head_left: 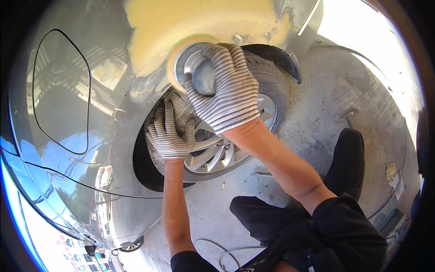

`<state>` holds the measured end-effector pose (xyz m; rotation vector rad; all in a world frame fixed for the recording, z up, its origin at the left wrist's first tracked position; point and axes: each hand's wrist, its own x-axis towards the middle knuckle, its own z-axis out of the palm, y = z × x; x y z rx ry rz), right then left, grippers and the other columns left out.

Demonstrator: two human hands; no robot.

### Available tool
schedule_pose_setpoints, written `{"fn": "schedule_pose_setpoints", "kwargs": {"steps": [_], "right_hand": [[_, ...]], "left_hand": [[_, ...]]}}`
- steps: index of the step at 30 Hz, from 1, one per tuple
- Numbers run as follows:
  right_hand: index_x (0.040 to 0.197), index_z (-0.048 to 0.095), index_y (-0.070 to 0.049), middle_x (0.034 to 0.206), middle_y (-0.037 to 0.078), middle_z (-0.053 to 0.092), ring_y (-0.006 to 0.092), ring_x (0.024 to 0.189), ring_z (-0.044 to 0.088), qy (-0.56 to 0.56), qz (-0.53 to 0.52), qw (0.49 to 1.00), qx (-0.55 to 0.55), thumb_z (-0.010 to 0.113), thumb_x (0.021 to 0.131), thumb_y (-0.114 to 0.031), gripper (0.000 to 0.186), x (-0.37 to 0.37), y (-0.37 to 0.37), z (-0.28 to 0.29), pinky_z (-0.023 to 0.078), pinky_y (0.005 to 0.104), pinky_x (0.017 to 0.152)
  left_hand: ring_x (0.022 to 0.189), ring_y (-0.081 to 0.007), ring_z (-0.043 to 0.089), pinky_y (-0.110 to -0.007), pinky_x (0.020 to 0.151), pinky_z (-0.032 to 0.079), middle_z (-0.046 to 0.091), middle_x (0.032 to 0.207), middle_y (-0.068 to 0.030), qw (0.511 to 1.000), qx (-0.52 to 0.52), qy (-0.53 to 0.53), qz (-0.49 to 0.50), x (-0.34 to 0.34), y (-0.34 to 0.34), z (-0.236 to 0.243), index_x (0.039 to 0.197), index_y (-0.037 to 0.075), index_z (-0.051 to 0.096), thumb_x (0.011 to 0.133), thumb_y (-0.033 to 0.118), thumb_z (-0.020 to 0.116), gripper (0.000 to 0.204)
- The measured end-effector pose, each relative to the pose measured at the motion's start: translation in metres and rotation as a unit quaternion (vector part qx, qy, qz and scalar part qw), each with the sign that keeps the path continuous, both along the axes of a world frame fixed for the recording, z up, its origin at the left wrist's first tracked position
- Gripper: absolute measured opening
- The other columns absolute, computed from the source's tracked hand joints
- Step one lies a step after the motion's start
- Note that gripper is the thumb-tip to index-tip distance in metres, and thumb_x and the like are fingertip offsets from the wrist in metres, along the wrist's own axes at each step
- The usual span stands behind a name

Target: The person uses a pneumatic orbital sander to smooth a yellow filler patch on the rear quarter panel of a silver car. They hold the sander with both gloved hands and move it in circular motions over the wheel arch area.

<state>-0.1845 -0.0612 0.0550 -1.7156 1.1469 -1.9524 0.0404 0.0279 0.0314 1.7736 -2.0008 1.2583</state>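
Observation:
My right hand (229, 93), in a striped work glove, is closed around a round grey sander (182, 61). The sander's disc lies on the lower edge of a yellow filler patch (156, 31) on the grey car's body panel (106, 27), just above the wheel arch. Slight blur shows on the tool, and the hand hides part of it. My left hand (171, 138), in a matching glove, lies with fingers spread on the tyre (276, 81), beside the silver wheel rim (210, 158). Nothing is held in it.
A fuel flap (61, 95) is set in the panel at the left. Below, a thin hose (226, 254) curls over the concrete floor (312, 109). My bent knees (346, 158) are close to the wheel. Small debris (391, 171) lies at the far right.

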Motion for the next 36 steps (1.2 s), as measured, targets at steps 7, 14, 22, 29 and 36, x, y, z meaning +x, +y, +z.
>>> {"fn": "schedule_pose_setpoints", "kwargs": {"steps": [7,14,22,29,36], "right_hand": [[0.122,0.068,-0.001,0.121,0.022,0.068,0.0402,0.105,0.075,0.010,0.012,0.997,-0.076,0.094,0.070,-0.027,0.063,0.016,0.016,0.011,0.067,0.0459,0.087],[0.118,0.065,-0.002,0.116,0.023,0.069,0.0402,0.105,0.074,-0.018,-0.041,0.999,-0.018,0.092,0.077,-0.028,0.056,-0.004,-0.011,-0.002,0.068,0.0463,0.084],[0.118,0.068,0.001,0.117,0.023,0.070,0.0369,0.105,0.075,-0.016,-0.025,0.999,-0.012,0.092,0.079,-0.032,0.057,-0.006,-0.009,-0.004,0.068,0.0465,0.086],[0.123,0.066,-0.001,0.119,0.025,0.070,0.0377,0.103,0.075,-0.004,-0.011,0.998,-0.065,0.094,0.075,-0.031,0.063,0.001,-0.005,-0.006,0.067,0.0481,0.086],[0.124,0.065,-0.002,0.122,0.026,0.068,0.0392,0.106,0.075,-0.017,-0.039,0.999,0.032,0.093,0.078,-0.031,0.061,-0.016,-0.023,-0.015,0.068,0.0463,0.087]], "left_hand": [[0.121,-0.0446,0.061,-0.060,0.107,0.046,0.064,0.138,-0.0214,0.999,-0.017,0.001,-0.039,0.003,0.000,0.000,0.151,0.007,0.061,0.086,0.048,0.075,0.078],[0.120,-0.0436,0.060,-0.059,0.106,0.046,0.064,0.136,-0.0216,1.000,-0.010,-0.009,0.003,-0.004,0.001,0.003,0.152,0.007,0.060,0.087,0.051,0.073,0.080],[0.125,-0.0443,0.059,-0.058,0.108,0.046,0.063,0.141,-0.0211,1.000,-0.003,0.005,-0.014,-0.004,-0.003,0.003,0.152,0.006,0.060,0.087,0.049,0.075,0.079],[0.129,-0.0426,0.059,-0.058,0.106,0.046,0.061,0.145,-0.0198,1.000,0.006,-0.010,-0.020,0.002,-0.001,0.002,0.154,0.005,0.057,0.088,0.048,0.076,0.082],[0.128,-0.0415,0.059,-0.057,0.105,0.046,0.062,0.144,-0.0194,1.000,-0.005,-0.029,0.006,-0.005,0.002,0.004,0.152,0.004,0.059,0.089,0.048,0.075,0.079]]}}
